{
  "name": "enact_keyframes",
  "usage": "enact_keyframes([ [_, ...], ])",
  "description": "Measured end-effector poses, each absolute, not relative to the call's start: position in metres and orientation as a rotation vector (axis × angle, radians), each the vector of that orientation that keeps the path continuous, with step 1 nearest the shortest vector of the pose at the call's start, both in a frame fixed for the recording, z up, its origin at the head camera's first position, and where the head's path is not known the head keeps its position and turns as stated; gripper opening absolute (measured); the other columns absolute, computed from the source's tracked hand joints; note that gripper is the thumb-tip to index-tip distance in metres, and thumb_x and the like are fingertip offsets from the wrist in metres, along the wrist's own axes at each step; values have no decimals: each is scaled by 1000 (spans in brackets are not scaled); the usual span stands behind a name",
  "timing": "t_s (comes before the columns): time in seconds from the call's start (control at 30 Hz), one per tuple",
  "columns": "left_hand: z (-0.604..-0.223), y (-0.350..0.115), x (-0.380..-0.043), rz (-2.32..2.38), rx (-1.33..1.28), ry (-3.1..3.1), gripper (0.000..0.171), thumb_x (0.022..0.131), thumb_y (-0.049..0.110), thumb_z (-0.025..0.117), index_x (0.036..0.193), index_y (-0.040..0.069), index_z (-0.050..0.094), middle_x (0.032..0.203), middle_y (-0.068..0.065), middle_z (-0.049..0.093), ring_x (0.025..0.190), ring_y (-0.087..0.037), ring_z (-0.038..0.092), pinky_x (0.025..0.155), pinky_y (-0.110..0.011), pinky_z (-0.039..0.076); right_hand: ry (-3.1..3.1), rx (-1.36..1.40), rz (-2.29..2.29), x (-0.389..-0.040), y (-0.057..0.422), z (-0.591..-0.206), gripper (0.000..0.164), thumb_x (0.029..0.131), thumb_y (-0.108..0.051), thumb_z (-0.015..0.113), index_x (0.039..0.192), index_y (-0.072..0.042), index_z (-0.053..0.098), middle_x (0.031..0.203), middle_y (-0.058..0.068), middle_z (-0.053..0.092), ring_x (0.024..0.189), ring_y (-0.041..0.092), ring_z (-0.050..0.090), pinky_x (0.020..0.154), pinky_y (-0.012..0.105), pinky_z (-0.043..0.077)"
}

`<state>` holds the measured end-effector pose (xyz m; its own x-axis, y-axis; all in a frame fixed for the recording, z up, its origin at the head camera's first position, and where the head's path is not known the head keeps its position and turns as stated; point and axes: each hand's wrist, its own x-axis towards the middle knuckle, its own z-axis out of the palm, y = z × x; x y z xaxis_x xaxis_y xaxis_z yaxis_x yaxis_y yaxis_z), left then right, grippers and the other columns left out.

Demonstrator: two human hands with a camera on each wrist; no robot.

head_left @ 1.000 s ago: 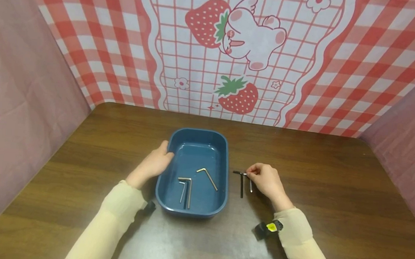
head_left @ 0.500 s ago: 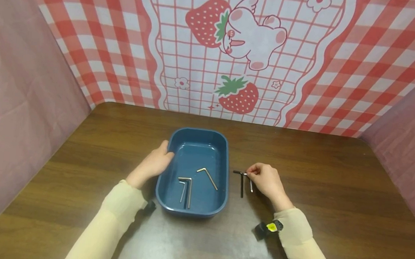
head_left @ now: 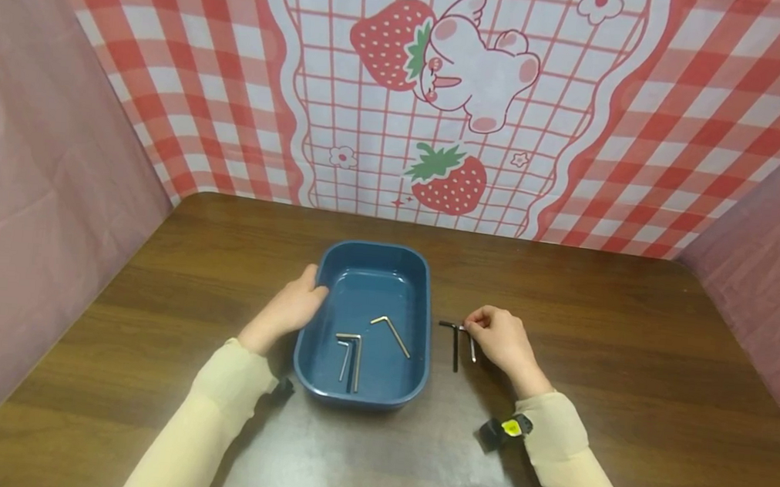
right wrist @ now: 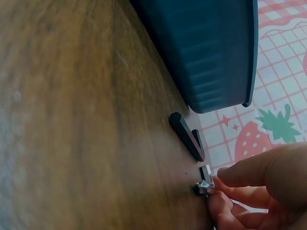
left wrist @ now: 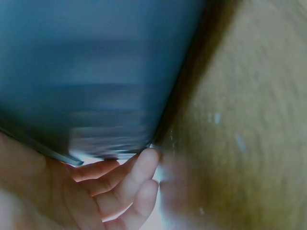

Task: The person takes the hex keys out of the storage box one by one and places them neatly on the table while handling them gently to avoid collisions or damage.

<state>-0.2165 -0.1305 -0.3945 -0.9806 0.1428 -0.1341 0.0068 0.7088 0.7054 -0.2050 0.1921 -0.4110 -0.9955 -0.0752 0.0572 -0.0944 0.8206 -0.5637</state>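
Observation:
A blue rectangular tray (head_left: 372, 288) stands mid-table with several hex keys lying inside, among them a gold-toned hex key (head_left: 396, 337) on its right. My left hand (head_left: 287, 304) grips the tray's left side, thumb at the rim; in the left wrist view its fingers (left wrist: 127, 189) reach along the outer wall. To the right of the tray, my right hand (head_left: 501, 340) pinches a silver hex key (head_left: 472, 349) near its bend, close over the table. Just left of that key lies a black hex key (head_left: 455, 350), its short arm pointing left.
The wooden table (head_left: 223, 244) ends at a backdrop cloth (head_left: 378, 142) with strawberries and checks. Pink cloth walls (head_left: 774, 231) close off both sides. A black wrist camera (head_left: 491, 436) hangs under the right sleeve.

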Motion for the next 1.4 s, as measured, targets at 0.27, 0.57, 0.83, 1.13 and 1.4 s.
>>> enact_keyframes([
  [0.27,-394,-130,-216,1105,122,2747,40,94,23,32,127,0,31,121,-26,50,99,-32,54,84,-47,44,-2959,88,930,-204,192,-406,14,83,-19,59,86,-8,67,78,5,65,71,19,55,63,31,41],
  [0.57,-393,-129,-216,1112,125,2737,42,94,23,32,128,-1,30,124,-25,48,103,-33,53,87,-48,43,-2866,122,884,-201,186,-393,13,83,-18,58,87,-8,66,81,5,66,74,20,58,68,35,43],
  [0.83,-393,-130,-216,1117,127,2742,41,94,24,33,127,0,32,122,-25,50,102,-33,53,87,-48,43,-2815,246,876,-203,171,-379,12,84,-15,58,87,-6,66,78,6,65,70,18,57,65,35,44],
  [1.13,-393,-130,-216,1115,130,2739,41,94,24,32,127,-1,31,122,-25,50,101,-33,53,86,-47,44,-2767,396,824,-205,146,-362,11,83,-15,60,85,-7,66,77,5,64,70,18,57,66,35,46],
  [1.4,-393,-130,-216,1111,122,2731,41,94,24,32,127,0,31,123,-25,49,102,-33,53,86,-47,44,-2781,542,765,-203,121,-352,8,83,-15,62,86,-9,66,77,2,60,67,14,55,61,30,46],
])
